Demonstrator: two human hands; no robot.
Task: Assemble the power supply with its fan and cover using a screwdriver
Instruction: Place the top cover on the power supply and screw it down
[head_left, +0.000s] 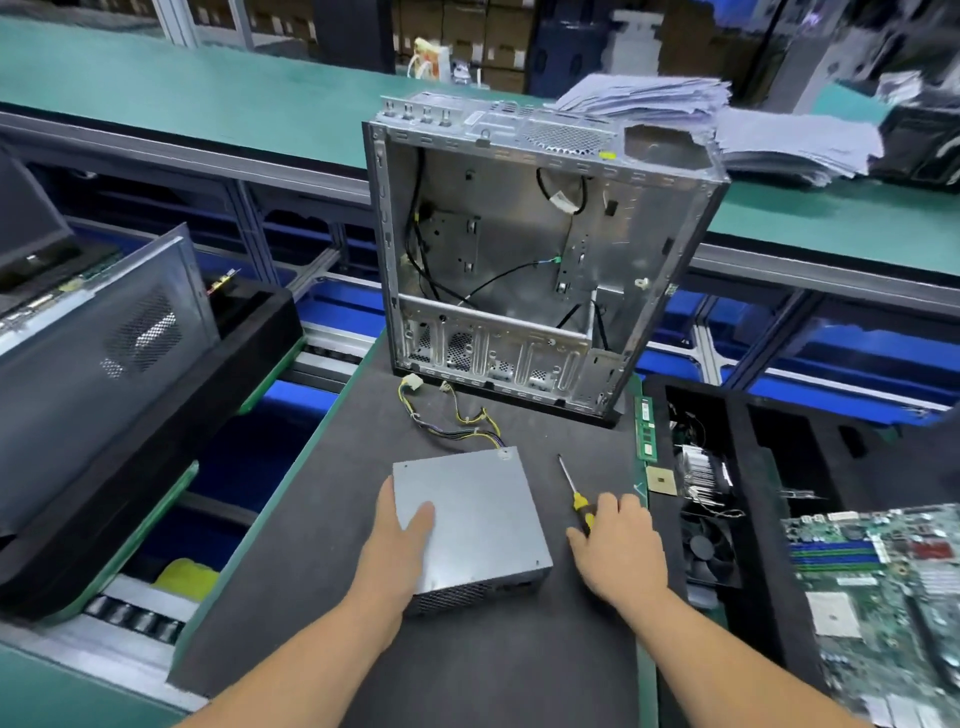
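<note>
Left hand (400, 535) flat against the power supply (475, 519) on the bench (322, 545), thumb on top, fingers hidden behind its side. Right hand (621, 551) curls over the screwdriver (575, 496) handle (yellow/black), just right of it. Open PC case (530, 249) stands behind.

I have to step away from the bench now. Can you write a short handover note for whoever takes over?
Left hand: rests flat on the left side of the power supply, fingers straight.
Right hand: on the handle of the screwdriver, which lies on the mat right of the supply.
Cover looks closed; cables trail toward the open case.
A loose fan sits in the right tray.
Left: whether cover screws are in cannot be seen; check them.
</note>
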